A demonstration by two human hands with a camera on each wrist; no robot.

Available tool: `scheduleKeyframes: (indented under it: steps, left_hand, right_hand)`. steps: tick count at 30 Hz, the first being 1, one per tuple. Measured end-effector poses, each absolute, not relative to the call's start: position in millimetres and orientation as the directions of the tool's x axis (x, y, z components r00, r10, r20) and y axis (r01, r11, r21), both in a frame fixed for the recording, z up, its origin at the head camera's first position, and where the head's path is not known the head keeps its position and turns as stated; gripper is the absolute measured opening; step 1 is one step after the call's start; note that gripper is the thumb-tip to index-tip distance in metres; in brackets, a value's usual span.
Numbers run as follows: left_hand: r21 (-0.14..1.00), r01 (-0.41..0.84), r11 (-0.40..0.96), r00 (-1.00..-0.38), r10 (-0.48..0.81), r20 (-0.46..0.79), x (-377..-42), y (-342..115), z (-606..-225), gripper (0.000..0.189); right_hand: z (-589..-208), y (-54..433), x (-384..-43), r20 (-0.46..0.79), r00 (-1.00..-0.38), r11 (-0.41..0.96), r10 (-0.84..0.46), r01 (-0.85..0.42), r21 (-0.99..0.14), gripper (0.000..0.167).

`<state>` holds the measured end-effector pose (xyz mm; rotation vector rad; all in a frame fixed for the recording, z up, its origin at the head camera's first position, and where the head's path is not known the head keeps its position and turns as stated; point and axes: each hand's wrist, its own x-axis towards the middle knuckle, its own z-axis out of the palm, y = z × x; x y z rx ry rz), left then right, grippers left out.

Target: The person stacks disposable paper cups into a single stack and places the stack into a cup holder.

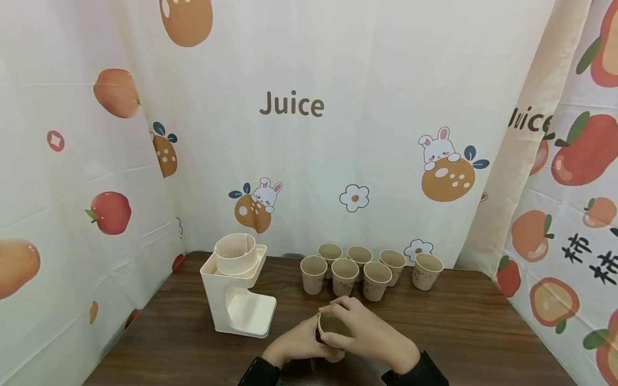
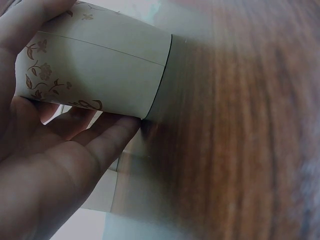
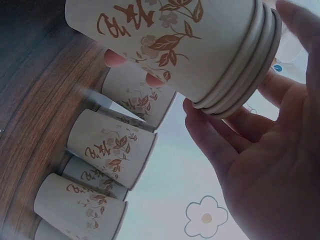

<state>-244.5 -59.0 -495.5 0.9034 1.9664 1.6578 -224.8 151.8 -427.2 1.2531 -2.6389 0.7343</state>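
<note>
A small nest of cream paper cups (image 1: 333, 325), printed with brown flowers and lettering, stands between my hands near the front of the table. My left hand (image 1: 305, 340) curls round the side of the cups. In the left wrist view the cup wall (image 2: 107, 65) shows, its base close to the wood. With fingers and thumb, my right hand (image 1: 363, 328) grips the nest at the top. Several rims (image 3: 245, 67) sit one inside another in the right wrist view, with my right fingertips (image 3: 192, 112) right at them.
Several single paper cups (image 1: 345, 279) stand upright in a group at the back, one cup (image 1: 427, 272) apart at the right. A cream stand (image 1: 217, 300) with a round cylinder (image 1: 235, 254) on top is at the left. A printed curtain (image 1: 314, 150) hangs behind the wooden table (image 1: 458, 327).
</note>
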Motion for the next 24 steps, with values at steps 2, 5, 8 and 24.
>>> scheduleKeyframes:
  steps: [2,5,8,24]
  left_hand:
    - [0.976,0.209,0.057,-0.688,0.718,0.106,-245,-58,-495,0.061]
    - [0.978,0.208,0.032,-0.681,0.722,0.122,-246,-57,-495,0.066]
    - [0.976,0.215,0.031,-0.696,0.706,0.131,-245,-57,-495,0.069]
    - [0.971,0.225,0.076,-0.734,0.669,0.117,-245,-58,-496,0.074]
  right_hand:
    - [-426,152,-225,0.31,-0.662,0.547,-0.682,-0.743,-0.385,0.043]
    - [-425,154,-226,0.313,-0.673,0.558,-0.67,-0.735,-0.386,0.042]
    - [-425,156,-227,0.329,-0.668,0.56,-0.667,-0.741,-0.37,0.041]
    - [-424,170,-236,0.402,-0.694,0.646,-0.598,-0.714,-0.27,0.035]
